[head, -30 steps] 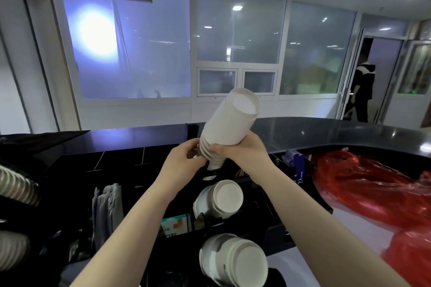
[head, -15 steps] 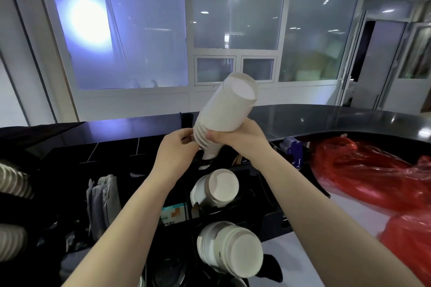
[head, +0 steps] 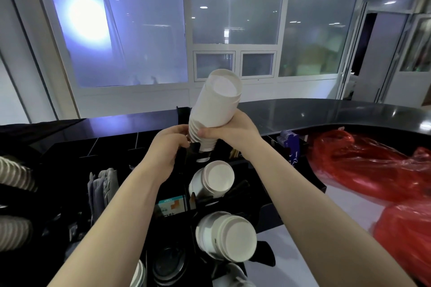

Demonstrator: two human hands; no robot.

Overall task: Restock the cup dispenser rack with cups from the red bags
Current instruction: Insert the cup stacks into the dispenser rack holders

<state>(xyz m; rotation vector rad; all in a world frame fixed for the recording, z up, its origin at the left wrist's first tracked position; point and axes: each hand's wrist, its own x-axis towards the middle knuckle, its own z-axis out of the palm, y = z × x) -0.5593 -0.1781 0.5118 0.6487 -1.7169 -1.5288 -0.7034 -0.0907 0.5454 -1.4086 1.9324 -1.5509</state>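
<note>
A stack of white cups (head: 215, 109) is held tilted over the black cup dispenser rack (head: 254, 205), bases up and toward the far right, rims down at the rack's far slot. The stack's lower part is gripped by the right hand (head: 233, 129), thumb in front, fingers curled round the nested rims. The left hand (head: 169, 147) is seen at the rim end of the stack, fingers curled against the lowest rims; it appears to be pinching them, though the fingertips are partly hidden.

Two more slots of the rack are filled: a middle cup stack (head: 213, 178) and a near cup stack (head: 229, 236), both lying with bases toward the camera. A small white rim is seen just under the held stack, in the far slot.

Red bags (head: 363, 168) are lying on the white bench (head: 321, 261) right of the rack, one further back, one (head: 410, 240) nearer at the right edge. Contents cannot be told.

Left of the rack, grey folded items (head: 100, 184) are standing upright in a compartment. Ribbed paper cups (head: 14, 175) are seen at the far left edge. A blue item (head: 290, 147) is standing between rack and bags. A dark curved counter top (head: 326, 112) runs behind.
</note>
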